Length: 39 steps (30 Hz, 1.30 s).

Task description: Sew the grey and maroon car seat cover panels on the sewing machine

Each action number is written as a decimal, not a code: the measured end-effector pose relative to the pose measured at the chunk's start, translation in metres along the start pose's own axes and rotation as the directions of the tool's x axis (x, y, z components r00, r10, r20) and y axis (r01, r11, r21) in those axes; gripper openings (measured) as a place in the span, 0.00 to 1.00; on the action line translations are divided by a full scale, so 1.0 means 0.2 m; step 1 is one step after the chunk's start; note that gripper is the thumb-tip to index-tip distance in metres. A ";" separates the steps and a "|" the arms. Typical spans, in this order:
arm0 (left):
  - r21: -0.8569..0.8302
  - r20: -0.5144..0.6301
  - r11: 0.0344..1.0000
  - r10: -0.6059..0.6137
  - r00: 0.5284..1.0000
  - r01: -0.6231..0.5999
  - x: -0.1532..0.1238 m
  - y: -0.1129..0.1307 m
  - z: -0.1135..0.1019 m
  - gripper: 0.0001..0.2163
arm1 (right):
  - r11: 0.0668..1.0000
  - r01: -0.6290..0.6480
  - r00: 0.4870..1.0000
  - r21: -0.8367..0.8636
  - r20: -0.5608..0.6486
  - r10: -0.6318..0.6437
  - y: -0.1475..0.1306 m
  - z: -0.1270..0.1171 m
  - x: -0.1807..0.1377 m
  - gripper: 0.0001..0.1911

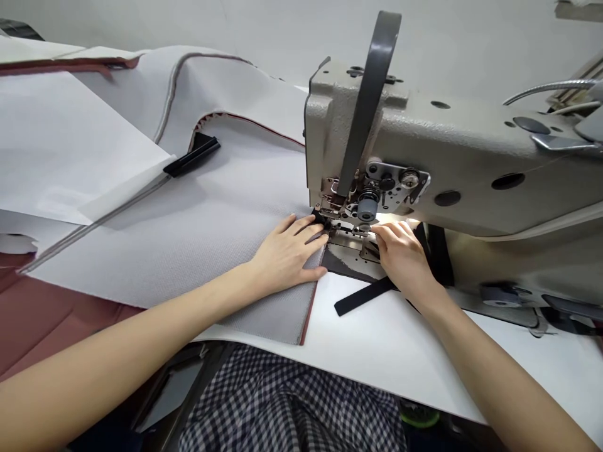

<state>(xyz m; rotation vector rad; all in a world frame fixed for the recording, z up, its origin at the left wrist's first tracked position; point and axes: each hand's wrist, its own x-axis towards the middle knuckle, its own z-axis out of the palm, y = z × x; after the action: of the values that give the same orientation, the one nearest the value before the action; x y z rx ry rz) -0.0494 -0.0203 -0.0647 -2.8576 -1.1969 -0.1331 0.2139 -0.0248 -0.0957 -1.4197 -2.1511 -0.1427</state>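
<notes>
My left hand point(287, 254) lies with fingers spread on a light grey mesh fabric panel point(226, 213), its fingertips close to the presser foot of a sewing machine point(433, 138). A small black piece point(318, 217) shows under those fingertips at the panel's edge. The panel has a reddish-brown edge along its right side. To the right of the needle area, my right hand point(405, 257) is closed in a pinch by the lit machine plate point(348, 242); what its fingertips hold is hidden. Below that hand, a flat black strip point(362, 297) lies on the white table.
A black clip-like strip point(193, 157) sits on the panel's far part, near piping and a white sheet point(70, 144). Reddish-brown material point(56, 307) hangs at the left. A dark grey strap point(372, 94) runs down the machine head. The white table point(377, 351) ends before a checked cloth.
</notes>
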 end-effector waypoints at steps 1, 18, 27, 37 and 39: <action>-0.006 0.001 1.000 0.001 1.000 -0.001 0.01 -0.01 0.00 0.27 | 1.000 0.004 1.000 -0.007 -0.004 -0.004 0.00 0.00 0.00 0.17; -0.270 0.099 0.949 0.194 0.976 -0.161 -0.38 0.12 -0.27 0.12 | 0.964 0.185 0.975 0.189 0.086 -0.204 -0.32 -0.25 -0.09 0.15; -0.239 -0.113 0.971 -0.052 0.992 0.024 -0.40 0.21 -0.14 0.17 | 0.838 0.388 0.812 0.384 0.289 -0.508 -0.96 0.06 -0.26 0.21; -0.463 -0.020 0.883 -0.099 0.995 0.079 -0.42 0.17 -0.05 0.18 | 0.847 0.350 0.824 0.400 0.299 -0.481 -1.00 0.10 -0.23 0.24; -0.461 -0.016 0.885 -0.088 0.996 0.071 -0.39 0.16 -0.04 0.18 | 0.850 0.365 0.824 0.380 0.294 -0.485 -1.00 0.13 -0.22 0.24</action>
<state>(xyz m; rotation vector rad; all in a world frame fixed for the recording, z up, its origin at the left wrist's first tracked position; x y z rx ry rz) -0.0817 -0.0979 -0.0647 -3.1746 -1.4459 -0.5416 0.0426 -0.1385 -0.0979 -0.8057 -2.6489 0.3232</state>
